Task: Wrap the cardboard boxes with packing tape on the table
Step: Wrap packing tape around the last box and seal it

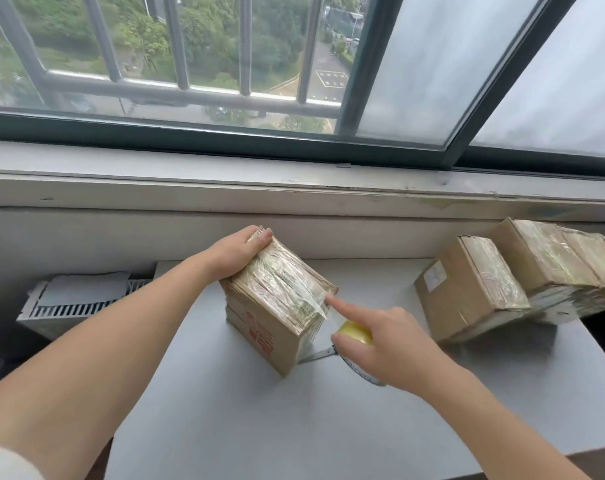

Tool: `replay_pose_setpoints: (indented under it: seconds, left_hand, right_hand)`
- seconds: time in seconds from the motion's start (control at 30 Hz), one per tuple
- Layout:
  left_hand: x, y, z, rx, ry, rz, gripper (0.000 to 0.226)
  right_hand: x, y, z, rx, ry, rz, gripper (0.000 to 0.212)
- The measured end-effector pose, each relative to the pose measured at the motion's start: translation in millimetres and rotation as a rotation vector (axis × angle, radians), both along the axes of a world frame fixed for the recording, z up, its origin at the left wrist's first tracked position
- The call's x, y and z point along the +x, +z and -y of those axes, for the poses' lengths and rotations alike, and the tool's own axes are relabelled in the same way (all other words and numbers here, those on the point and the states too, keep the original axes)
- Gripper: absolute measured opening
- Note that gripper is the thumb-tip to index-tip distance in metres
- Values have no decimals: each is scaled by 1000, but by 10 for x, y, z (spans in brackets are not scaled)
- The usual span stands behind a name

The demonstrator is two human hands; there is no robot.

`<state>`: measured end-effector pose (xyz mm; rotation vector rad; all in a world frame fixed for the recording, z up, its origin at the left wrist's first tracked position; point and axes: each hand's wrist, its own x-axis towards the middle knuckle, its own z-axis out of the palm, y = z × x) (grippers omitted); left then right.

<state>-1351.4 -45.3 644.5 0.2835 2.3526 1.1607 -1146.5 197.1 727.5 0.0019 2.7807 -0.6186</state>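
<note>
A small cardboard box [277,306] with red print stands tilted on the grey table [245,420], its top wrapped in layers of clear tape. My left hand [237,252] holds its far top corner, fingers curled over the edge. My right hand [384,344] grips a yellow-cored roll of packing tape [354,332] and its outstretched index finger presses the clear tape against the box's right top edge. A strip of tape runs from the roll to the box's lower right side. Most of the roll is hidden under my hand.
Two taped cardboard boxes [467,296] [557,268] lean together at the table's right back. A white radiator grille [83,306] sits off the table's left edge. The window sill [294,188] and wall run just behind the table.
</note>
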Motion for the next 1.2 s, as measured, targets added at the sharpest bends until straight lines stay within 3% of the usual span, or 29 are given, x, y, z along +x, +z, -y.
replay_pose_setpoints:
  seconds: [0.4, 0.63, 0.7, 0.77, 0.83, 1.0, 1.1, 1.2]
  left_hand:
    - [-13, 26, -26, 18, -13, -14, 38]
    - [-55, 34, -80, -24, -48, -86, 35]
    - [-44, 51, -108, -103, -72, -188, 51]
    - [-27, 107, -124, -253, -149, -430, 69]
    - [72, 206, -191, -395, -329, -625, 73]
    - [477, 346, -523, -513, -714, -739, 104]
    - [558, 333, -549, -508, -767, -765, 109]
    - [516, 389, -582, -551, -788, -677, 117]
  right_hand:
    - [-76, 75, -133, 144, 126, -133, 53]
    - [-1, -661, -258, 12, 106, -317, 66]
    - [4, -776, -242, -66, 82, -383, 70]
    - [-18, -864, -220, -157, 69, -424, 71]
    - [-67, -922, -188, -202, 81, -448, 71]
    - [-147, -1010, -220, -267, 75, -485, 70]
    - [-144, -1036, -229, -312, 87, -491, 70]
    - [-188, -1053, -228, -347, 87, -491, 70]
